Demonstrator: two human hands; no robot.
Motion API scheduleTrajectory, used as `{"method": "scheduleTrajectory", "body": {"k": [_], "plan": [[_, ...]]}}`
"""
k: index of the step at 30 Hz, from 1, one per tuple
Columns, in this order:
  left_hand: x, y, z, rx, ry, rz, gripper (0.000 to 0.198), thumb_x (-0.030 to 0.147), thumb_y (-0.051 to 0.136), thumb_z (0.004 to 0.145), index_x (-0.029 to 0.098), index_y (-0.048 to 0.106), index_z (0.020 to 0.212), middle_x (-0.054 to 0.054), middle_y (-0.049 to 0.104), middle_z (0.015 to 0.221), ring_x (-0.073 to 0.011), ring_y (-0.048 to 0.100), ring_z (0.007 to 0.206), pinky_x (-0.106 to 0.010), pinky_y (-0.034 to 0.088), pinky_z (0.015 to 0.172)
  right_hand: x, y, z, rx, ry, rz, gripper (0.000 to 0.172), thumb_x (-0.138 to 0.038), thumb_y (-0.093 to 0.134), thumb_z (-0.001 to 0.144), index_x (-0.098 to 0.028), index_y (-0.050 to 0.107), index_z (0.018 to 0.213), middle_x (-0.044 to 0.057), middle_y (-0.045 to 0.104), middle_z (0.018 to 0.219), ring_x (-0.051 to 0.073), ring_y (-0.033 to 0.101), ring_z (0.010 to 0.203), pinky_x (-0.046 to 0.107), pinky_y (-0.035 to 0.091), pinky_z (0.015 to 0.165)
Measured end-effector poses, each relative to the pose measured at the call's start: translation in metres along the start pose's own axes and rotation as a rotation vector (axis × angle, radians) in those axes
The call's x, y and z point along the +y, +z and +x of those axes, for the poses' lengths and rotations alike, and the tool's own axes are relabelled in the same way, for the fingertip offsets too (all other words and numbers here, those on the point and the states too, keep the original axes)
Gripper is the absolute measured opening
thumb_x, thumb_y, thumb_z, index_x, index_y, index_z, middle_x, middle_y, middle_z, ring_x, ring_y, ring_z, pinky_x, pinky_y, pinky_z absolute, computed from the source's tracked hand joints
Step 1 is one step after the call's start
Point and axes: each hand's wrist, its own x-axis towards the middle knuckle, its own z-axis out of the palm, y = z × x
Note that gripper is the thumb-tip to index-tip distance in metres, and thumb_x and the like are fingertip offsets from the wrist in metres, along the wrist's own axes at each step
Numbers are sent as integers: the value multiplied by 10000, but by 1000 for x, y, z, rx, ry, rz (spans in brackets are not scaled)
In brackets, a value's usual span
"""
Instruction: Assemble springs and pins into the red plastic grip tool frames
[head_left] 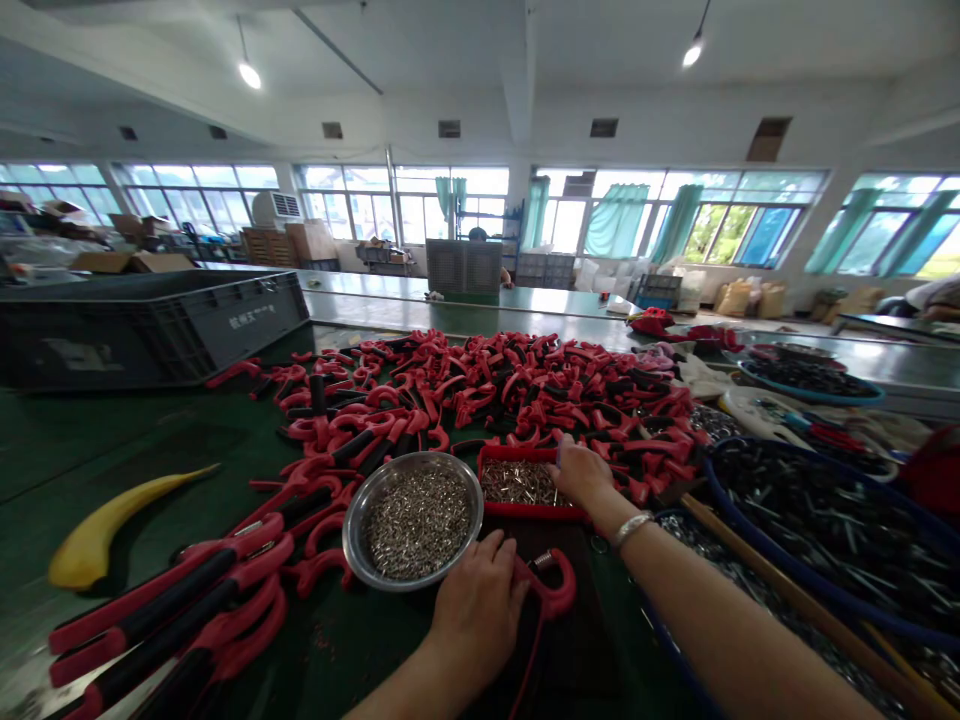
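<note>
My left hand (478, 602) lies over part of a red plier-like tool (556, 590) with a curved end and a small metal spring. Its fingers are curled down on the tool, close to the rim of a round metal bowl (351, 545) full of small metal pins (417, 522). Over the right side of a red tray (491, 508) my right hand (583, 474) reaches in, wearing a bracelet at the wrist. Longer metal pins (521, 482) fill that tray. The right fingers look bent together at the pins, their tips partly hidden.
A wide heap of red-and-black tools (480, 385) covers the bench behind the tray. At left are a banana (105, 530) and a large grey crate (157, 330). Blue-rimmed basins of black parts (825, 520) stand at right, with a wooden stick (780, 590) beside them.
</note>
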Motion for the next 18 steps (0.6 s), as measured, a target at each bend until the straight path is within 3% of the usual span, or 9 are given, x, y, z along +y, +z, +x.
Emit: {"method": "scheduleTrajectory", "body": {"k": [3,6,10,15,18], "plan": [[-2,3,-1,5,3,-61,451,305,398,825,125,490,1229,-123,463,1296,-257,432,1170,-393,319,996,-2,7,5,64,12,53,283,-320,524,849,-146,525,1073,55,582,1006,170,583,834,375,482,732],[-8,9,-3,24,-9,-125,490,323,394,828,96,447,1259,-141,435,1316,-250,403,1201,-390,311,1008,3,-1,-3,169,-20,155,292,-292,538,824,-124,501,1061,65,620,889,190,599,807,352,465,735],[-16,16,-5,39,5,-188,522,328,396,828,62,410,1277,-152,451,1300,-234,406,1200,-378,310,1015,8,-21,-44,252,-114,322,216,-362,452,844,-169,479,936,60,641,803,191,621,745,295,468,675],[-17,11,-5,9,-27,-218,525,362,399,826,104,414,1282,-119,463,1297,-235,436,1176,-381,340,992,4,-15,-119,126,-190,544,204,-416,420,855,-219,439,903,20,643,711,181,635,633,286,500,583],[-17,9,-5,10,-47,-229,527,373,417,813,130,421,1280,-101,467,1298,-236,439,1174,-383,344,986,6,2,-142,20,-141,760,184,-391,446,852,-231,402,932,32,654,765,198,653,683,315,532,613]]}}
